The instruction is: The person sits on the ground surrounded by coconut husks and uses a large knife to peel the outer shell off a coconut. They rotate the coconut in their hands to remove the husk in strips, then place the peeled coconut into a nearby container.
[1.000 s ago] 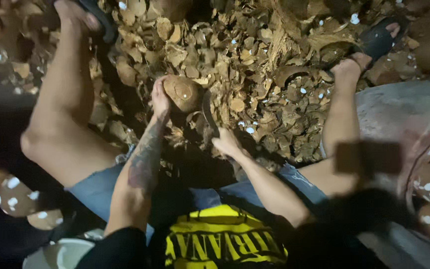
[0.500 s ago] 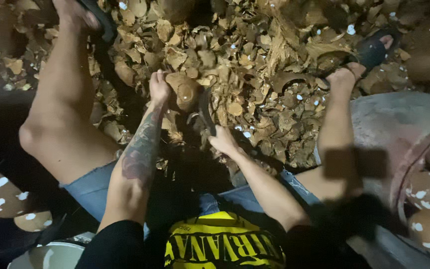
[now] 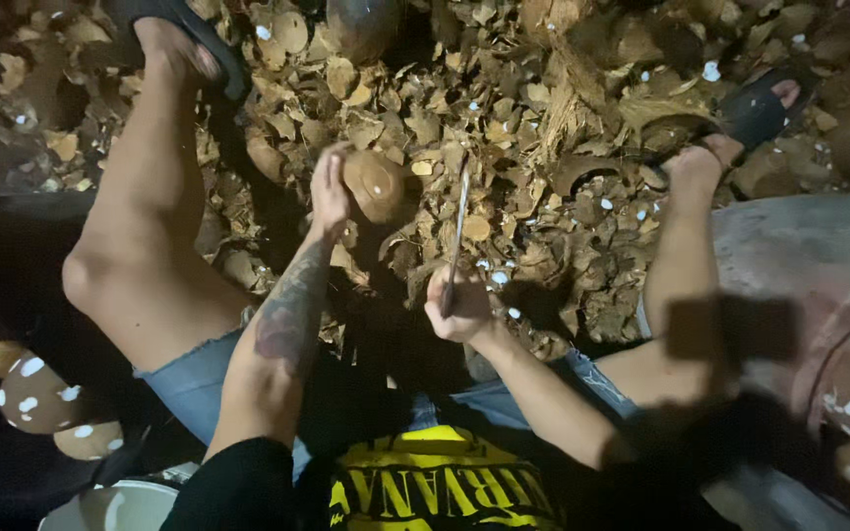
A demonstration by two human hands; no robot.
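Gripping a brown, round coconut point(image 3: 374, 184) from its left side, the left hand point(image 3: 329, 194) is curled with its fingers spread over the shell, holding it up above the litter; the tattooed forearm runs down from it toward 7 o'clock. The right hand point(image 3: 459, 310) sits at about 4 o'clock from the coconut and well apart from it, closed in a fist around the handle of a long, narrow knife point(image 3: 456, 234) — the blade stands nearly upright from the fist and points toward 12 o'clock, its upper end just to the right of the coconut, though whether steel touches shell cannot be told. Beneath and all around both hands lies a thick bed of brown husk and shell chips point(image 3: 504, 118), flecked with small white bits. Another dark whole coconut point(image 3: 361, 25) rests at 12 o'clock near the top edge. The person's bare legs splay out to either side, the left foot in a dark sandal point(image 3: 194, 39) at 11 o'clock and the right foot in another sandal point(image 3: 759, 108) at 2 o'clock. Pared coconuts point(image 3: 36, 398) with white patches lie at 8 o'clock — more of them sit in a large grey basin point(image 3: 789, 246) at 4 o'clock.
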